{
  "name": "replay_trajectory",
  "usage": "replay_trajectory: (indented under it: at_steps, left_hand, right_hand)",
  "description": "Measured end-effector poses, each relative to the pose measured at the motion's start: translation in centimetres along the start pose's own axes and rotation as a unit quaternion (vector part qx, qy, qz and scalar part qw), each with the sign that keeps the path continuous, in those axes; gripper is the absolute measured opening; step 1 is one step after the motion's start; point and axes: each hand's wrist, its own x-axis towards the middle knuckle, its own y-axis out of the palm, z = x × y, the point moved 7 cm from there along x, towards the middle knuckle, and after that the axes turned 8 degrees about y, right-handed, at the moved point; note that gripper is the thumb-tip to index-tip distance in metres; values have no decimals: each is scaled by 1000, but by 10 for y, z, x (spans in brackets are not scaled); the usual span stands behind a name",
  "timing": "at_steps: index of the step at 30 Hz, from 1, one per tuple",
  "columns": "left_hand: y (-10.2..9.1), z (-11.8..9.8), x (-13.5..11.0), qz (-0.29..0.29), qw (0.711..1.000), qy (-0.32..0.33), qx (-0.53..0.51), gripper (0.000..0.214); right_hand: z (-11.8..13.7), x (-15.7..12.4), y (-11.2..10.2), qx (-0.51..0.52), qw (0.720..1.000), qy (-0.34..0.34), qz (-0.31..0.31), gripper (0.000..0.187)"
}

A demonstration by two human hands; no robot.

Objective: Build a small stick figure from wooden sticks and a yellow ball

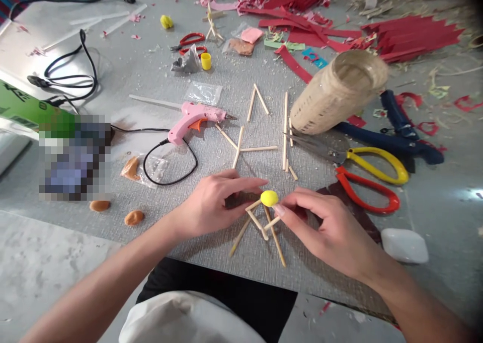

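Far left of the counter there's a green printed package, then two smooth orange-brown clay lumps near the front edge. Next along is a pink plastic glue gun with an orange trigger, lying on its side, its nozzle pointing right.

Then the busy bit. The left hand has its thumb and index finger apart, thumb right by a short stick of the little pale wooden stick frame. Can't tell if it's actually pressing. The bright yellow clay ball sits at the top of that frame, between the two hands. Over on the right hand, thumb and index come nearly together at the ball's right edge; honestly can't tell whether they're clamped on the ball, on a stick or just resting there.

I'd call this step seating or adjusting the ball on the frame. Any next move probably calls for a light touch, with one hand steadying the sticks, since those thin joints look easy to knock loose.

Further right: steel scissors with yellow and red handles, a cloudy tan cylindrical jar behind them, and a glossy white rounded case near the right forearm.
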Motion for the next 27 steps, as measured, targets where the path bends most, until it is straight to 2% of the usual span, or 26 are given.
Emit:
replay_trajectory:
  at_steps: [11, 16, 27]
  left_hand:
    - [-3, 1, 1, -24, 999, -6, -26, 29]
    - [-1, -1, 0, -12, 1000, 22, -1, 35]
    - [0, 0, 0, 9, 1000, 19, 2, 38]
  right_hand:
    - [2, 1, -2, -3, 1000, -5, 0, 27]
    - [0, 0, -2, -2, 1000, 2, 11, 22]
    - [-1, 2, -2, 4, 1000, 7, 21, 24]
